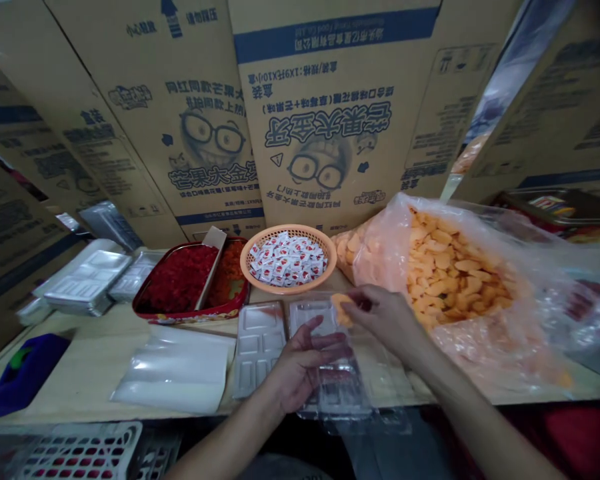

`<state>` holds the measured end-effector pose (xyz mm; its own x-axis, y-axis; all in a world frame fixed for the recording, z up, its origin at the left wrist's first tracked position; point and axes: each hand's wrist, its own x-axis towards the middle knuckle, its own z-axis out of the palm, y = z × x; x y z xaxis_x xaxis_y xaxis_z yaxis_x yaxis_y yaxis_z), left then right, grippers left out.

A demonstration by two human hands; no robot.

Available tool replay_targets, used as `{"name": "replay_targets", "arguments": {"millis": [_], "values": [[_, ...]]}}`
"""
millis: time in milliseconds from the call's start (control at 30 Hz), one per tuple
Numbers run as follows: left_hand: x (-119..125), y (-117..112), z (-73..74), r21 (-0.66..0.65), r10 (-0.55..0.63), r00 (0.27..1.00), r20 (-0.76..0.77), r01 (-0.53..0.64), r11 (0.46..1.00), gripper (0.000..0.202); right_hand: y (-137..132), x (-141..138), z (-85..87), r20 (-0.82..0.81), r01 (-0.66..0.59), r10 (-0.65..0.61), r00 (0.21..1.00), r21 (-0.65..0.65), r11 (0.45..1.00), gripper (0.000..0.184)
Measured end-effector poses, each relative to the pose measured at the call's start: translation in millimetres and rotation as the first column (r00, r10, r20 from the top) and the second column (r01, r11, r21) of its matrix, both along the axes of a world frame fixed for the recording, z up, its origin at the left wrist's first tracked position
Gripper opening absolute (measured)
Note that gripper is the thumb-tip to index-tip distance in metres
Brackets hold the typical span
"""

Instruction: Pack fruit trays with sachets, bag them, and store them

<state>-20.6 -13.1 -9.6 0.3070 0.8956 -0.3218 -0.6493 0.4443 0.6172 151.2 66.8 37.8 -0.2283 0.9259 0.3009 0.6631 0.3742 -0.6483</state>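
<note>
My right hand [383, 320] pinches an orange gummy piece [342, 310] over the far right part of a clear plastic tray [337, 393]. Palm turned partly up, my left hand [307, 363] has its fingers spread above the same tray; I see nothing held in it. Parts of the tray are hidden under the left hand. Left of it lies a stack of clear compartment trays [260, 340]. On the right, a large pink plastic bag [380, 250] lies open, full of orange pieces [455, 270] like the one in my right hand.
An orange basket [245, 267] holds small white sachets [287, 259]. Beside it, a red tub [150, 313] contains red and orange candies split by a divider. White sheets [175, 370], a blue tape dispenser [30, 373] and more trays [83, 280] lie leftward. Cardboard boxes [325, 80] wall the back.
</note>
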Motion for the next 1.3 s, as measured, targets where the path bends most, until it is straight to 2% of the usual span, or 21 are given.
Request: {"name": "replay_targets", "arguments": {"millis": [67,200,300,400,467,533,567,633,667,700,767,900,1000,1100,1200,1233,1300], "values": [[2,-2,1.2,0.011,-0.001,1.000,0.020,0.001,1.000,0.069,-5,-22,-9.4,0.171,-0.046,0.037,0.985,0.047,0.998,0.017],[4,-5,1.4,-0.005,-0.004,0.999,0.043,0.004,1.000,0.063,-6,-41,-24.5,0.386,-0.034,-0.046,0.921,0.198,0.980,0.017],[4,-6,-0.4,0.003,-0.013,0.998,0.059,0.013,1.000,0.055,-10,-45,-26.4,0.442,-0.048,-0.072,0.894,0.255,0.966,0.013],[1,-5,-1.6,-0.015,-0.008,0.998,0.066,0.009,1.000,0.055,-11,-39,-21.9,0.399,-0.102,0.006,0.917,0.218,0.971,0.017],[-4,-5,-2.4,-0.051,0.007,0.998,0.066,-0.003,0.999,0.059,-3,-23,-17.2,0.267,-0.065,-0.001,0.964,0.237,0.969,0.022],[-12,-5,-4.1,-0.068,0.013,0.998,0.065,-0.009,0.998,0.061,13,5,-14.3,0.144,0.111,-0.153,0.978,0.263,0.958,0.026],[-16,-4,-5.4,-0.065,0.013,0.998,0.064,-0.008,0.998,0.061,23,21,-14.7,0.125,0.233,-0.271,0.955,0.253,0.939,0.027],[-23,-5,-8.5,-0.051,0.016,0.998,0.062,-0.013,0.999,0.060,46,57,-21.0,0.265,0.427,-0.466,0.844,0.194,0.883,0.028],[-26,-5,-9.9,-0.046,0.019,0.998,0.060,-0.016,0.999,0.060,57,74,-26.9,0.378,0.478,-0.480,0.791,0.108,0.872,0.029],[-28,-6,-11.2,-0.044,0.021,0.998,0.057,-0.019,0.999,0.060,67,88,-33.9,0.466,0.502,-0.438,0.769,-0.015,0.865,0.028],[-30,-7,-13.0,-0.049,0.025,0.999,0.043,-0.023,0.999,0.060,81,107,-48.9,0.491,0.464,-0.348,0.799,-0.135,0.875,0.019],[-31,-9,-13.2,-0.067,0.020,1.000,0.018,-0.018,0.998,0.058,86,115,-66.5,0.396,0.257,-0.142,0.907,-0.255,0.932,0.015],[-31,-9,-12.1,-0.076,0.014,1.000,0.021,-0.012,0.997,0.060,80,113,-67.2,0.330,0.177,-0.089,0.940,-0.248,0.952,0.016],[-32,-9,-11.2,-0.086,0.021,1.000,0.019,-0.020,0.996,0.059,73,114,-67.7,0.309,0.242,-0.179,0.934,-0.179,0.953,0.014],[-33,-9,-11.2,-0.087,0.027,1.000,0.014,-0.025,0.996,0.058,67,117,-68.4,0.265,0.408,-0.376,0.888,-0.078,0.910,0.014],[-33,-9,-11.5,-0.086,0.027,1.000,0.012,-0.026,0.996,0.058,64,118,-66.8,0.220,0.469,-0.449,0.866,-0.046,0.882,0.017],[-34,-10,-12.1,-0.087,0.029,1.000,0.011,-0.028,0.996,0.060,58,117,-59.1,-0.004,0.570,-0.571,0.821,-0.042,0.820,0.026]]}}
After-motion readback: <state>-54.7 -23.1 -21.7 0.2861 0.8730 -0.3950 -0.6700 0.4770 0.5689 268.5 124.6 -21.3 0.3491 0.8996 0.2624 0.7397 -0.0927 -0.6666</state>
